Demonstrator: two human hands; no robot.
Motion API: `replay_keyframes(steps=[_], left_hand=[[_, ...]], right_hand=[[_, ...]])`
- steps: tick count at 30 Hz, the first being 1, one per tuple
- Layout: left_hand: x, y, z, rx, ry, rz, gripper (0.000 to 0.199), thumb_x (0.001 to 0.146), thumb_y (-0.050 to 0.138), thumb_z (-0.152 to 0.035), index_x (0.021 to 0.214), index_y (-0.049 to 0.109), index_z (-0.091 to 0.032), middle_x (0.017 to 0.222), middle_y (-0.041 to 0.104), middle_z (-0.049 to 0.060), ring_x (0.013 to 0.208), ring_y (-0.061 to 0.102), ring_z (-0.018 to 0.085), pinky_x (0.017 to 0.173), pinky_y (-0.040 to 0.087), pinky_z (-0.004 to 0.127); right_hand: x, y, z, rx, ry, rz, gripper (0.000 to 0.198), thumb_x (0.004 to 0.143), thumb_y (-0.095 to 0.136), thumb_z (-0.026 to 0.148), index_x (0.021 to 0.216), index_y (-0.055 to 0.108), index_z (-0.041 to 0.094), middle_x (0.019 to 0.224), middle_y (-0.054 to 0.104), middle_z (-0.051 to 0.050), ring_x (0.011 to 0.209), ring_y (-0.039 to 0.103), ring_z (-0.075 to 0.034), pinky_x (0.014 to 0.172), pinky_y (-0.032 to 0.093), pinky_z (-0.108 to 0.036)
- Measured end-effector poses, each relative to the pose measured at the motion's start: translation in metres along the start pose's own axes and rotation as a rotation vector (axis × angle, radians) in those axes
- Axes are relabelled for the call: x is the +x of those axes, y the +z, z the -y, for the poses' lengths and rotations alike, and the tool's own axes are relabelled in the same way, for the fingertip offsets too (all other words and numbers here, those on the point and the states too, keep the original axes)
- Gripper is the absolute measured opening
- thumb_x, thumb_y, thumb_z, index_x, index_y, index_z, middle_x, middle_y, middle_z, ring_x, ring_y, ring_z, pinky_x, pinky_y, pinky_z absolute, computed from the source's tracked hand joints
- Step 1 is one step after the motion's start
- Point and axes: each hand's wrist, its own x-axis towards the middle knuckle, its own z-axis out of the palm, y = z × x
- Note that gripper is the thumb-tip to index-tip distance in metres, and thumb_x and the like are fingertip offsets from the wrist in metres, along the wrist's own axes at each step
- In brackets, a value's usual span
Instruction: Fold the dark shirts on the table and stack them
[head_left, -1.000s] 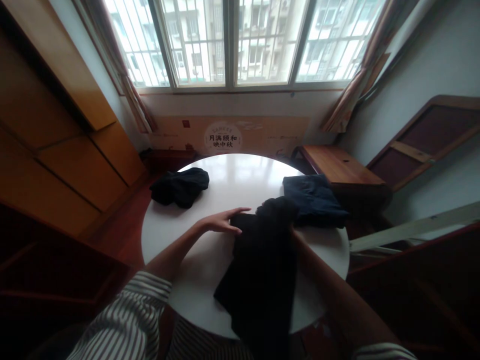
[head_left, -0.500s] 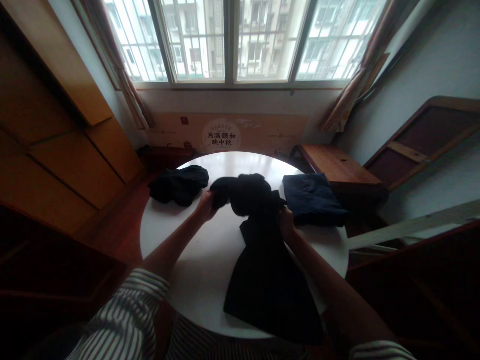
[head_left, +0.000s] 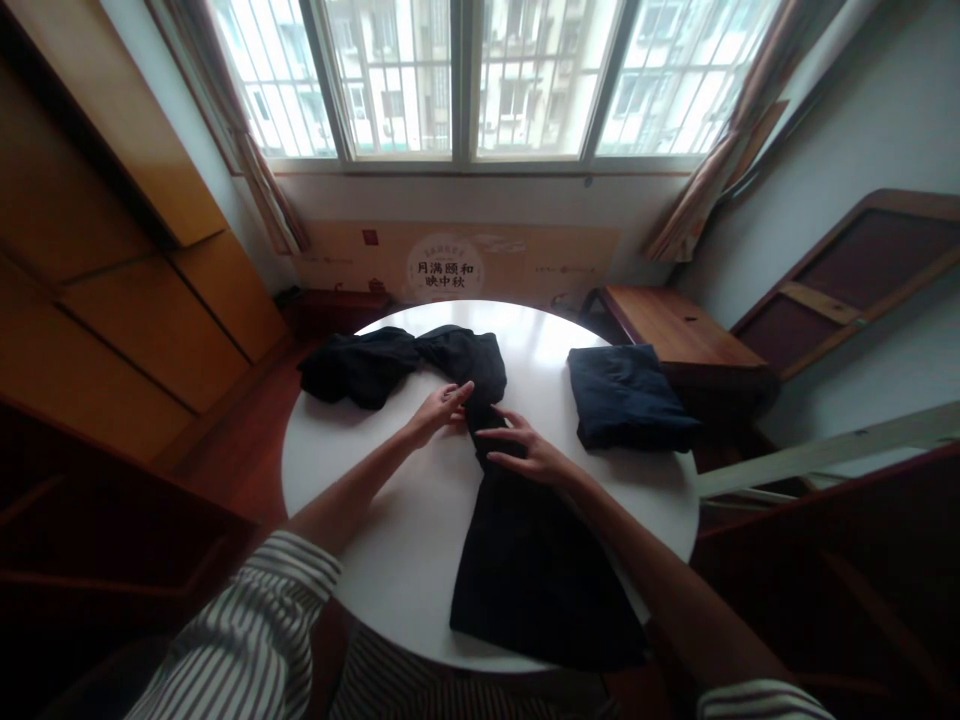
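Observation:
A black garment (head_left: 544,570) lies across the white round table (head_left: 397,560); its wide end hangs near the front edge, and its bunched far end rests toward the back. I cannot tell what kind of garment it is. My left hand (head_left: 442,410) is at the left of its narrow middle, fingers stretched out and holding nothing. On the right side of that same narrow part, my right hand (head_left: 525,450) touches the cloth with fingers spread. A crumpled dark cloth (head_left: 356,368) sits at the back left, meeting the garment's bunched end.
Folded navy cloth (head_left: 626,395) lies at the table's right. Beyond it stands a low wooden table (head_left: 686,325). Wooden cabinets (head_left: 150,310) line the left wall, and a barred window (head_left: 465,80) is ahead.
Both hands have let go of the black garment and moved closer together. Its bunched far end has come down onto the table and shifted left, against the crumpled cloth.

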Motion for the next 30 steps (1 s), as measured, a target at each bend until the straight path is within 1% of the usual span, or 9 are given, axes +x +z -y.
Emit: replay_keyframes(steps=[2,4,6,8,11,16,21,26,30], left_hand=[[-0.002,0.004,0.003,-0.050,0.023,-0.041,0.086,0.062,0.090,-0.040,0.135,0.052,-0.012,0.125,0.064,0.021,0.100,0.068,0.028,0.078,0.053,0.031],[-0.003,0.006,0.004,-0.110,0.065,-0.005,0.081,0.057,0.091,-0.028,0.130,0.057,-0.012,0.116,0.069,0.016,0.095,0.069,0.026,0.076,0.052,0.028],[-0.003,0.006,0.004,-0.182,0.093,0.120,0.063,0.059,0.086,-0.022,0.117,0.066,-0.012,0.100,0.074,0.011,0.084,0.070,0.022,0.071,0.051,0.025],[-0.005,0.006,0.003,-0.266,0.092,0.242,0.045,0.060,0.080,-0.018,0.103,0.071,-0.012,0.089,0.075,0.007,0.073,0.068,0.017,0.067,0.050,0.023],[-0.011,0.008,0.002,-0.372,0.039,0.337,0.029,0.058,0.074,-0.015,0.087,0.071,-0.014,0.077,0.072,0.003,0.065,0.065,0.014,0.063,0.049,0.021],[-0.015,0.011,0.001,-0.357,0.022,0.282,0.031,0.064,0.074,-0.019,0.094,0.070,-0.016,0.083,0.073,0.003,0.072,0.067,0.016,0.067,0.052,0.024],[-0.009,0.008,0.000,-0.296,0.114,0.143,0.063,0.068,0.086,-0.033,0.125,0.061,-0.024,0.118,0.069,0.006,0.102,0.067,0.022,0.089,0.052,0.031],[-0.001,0.003,0.003,-0.012,0.291,0.103,0.043,0.082,0.069,-0.054,0.102,0.072,-0.016,0.100,0.073,0.008,0.094,0.066,0.024,0.091,0.051,0.037],[-0.009,0.003,0.000,0.415,0.556,0.117,0.031,0.077,0.076,-0.038,0.100,0.075,-0.018,0.098,0.069,0.008,0.096,0.063,0.024,0.096,0.048,0.037]], right_hand=[[-0.002,0.001,0.003,0.016,-0.079,0.129,0.033,0.082,0.072,0.049,0.107,0.076,0.027,0.144,0.051,-0.009,0.138,0.042,-0.032,0.117,0.028,-0.051],[-0.001,0.003,0.003,0.160,-0.097,0.128,0.031,0.091,0.062,0.047,0.111,0.073,0.026,0.136,0.059,-0.010,0.130,0.052,-0.030,0.112,0.036,-0.051],[0.002,0.004,0.001,0.286,-0.066,-0.053,0.031,0.093,0.058,0.045,0.114,0.069,0.025,0.121,0.066,-0.010,0.112,0.063,-0.026,0.101,0.048,-0.048],[0.005,0.005,-0.002,0.289,-0.003,-0.343,0.034,0.088,0.064,0.046,0.115,0.065,0.025,0.109,0.068,-0.009,0.099,0.065,-0.024,0.090,0.054,-0.044],[0.008,0.004,-0.006,0.298,0.089,-0.564,0.058,0.078,0.075,0.045,0.130,0.055,0.029,0.114,0.064,-0.007,0.105,0.062,-0.023,0.092,0.055,-0.042],[0.007,0.004,-0.004,0.592,0.161,-0.439,0.087,0.076,0.079,0.040,0.149,0.033,0.037,0.125,0.061,-0.005,0.116,0.060,-0.023,0.099,0.051,-0.040],[0.007,0.003,0.000,0.698,0.054,-0.406,0.087,0.065,0.087,0.025,0.141,0.047,0.036,0.109,0.064,0.000,0.096,0.065,-0.017,0.086,0.056,-0.030],[0.003,-0.006,0.007,0.878,0.018,-0.448,0.062,0.078,0.078,0.031,0.135,0.054,0.036,0.113,0.071,-0.001,0.099,0.068,-0.018,0.093,0.054,-0.038],[0.004,-0.004,0.009,0.814,0.005,-0.383,0.063,0.071,0.083,0.023,0.128,0.058,0.034,0.130,0.066,-0.003,0.127,0.056,-0.023,0.109,0.043,-0.044]])
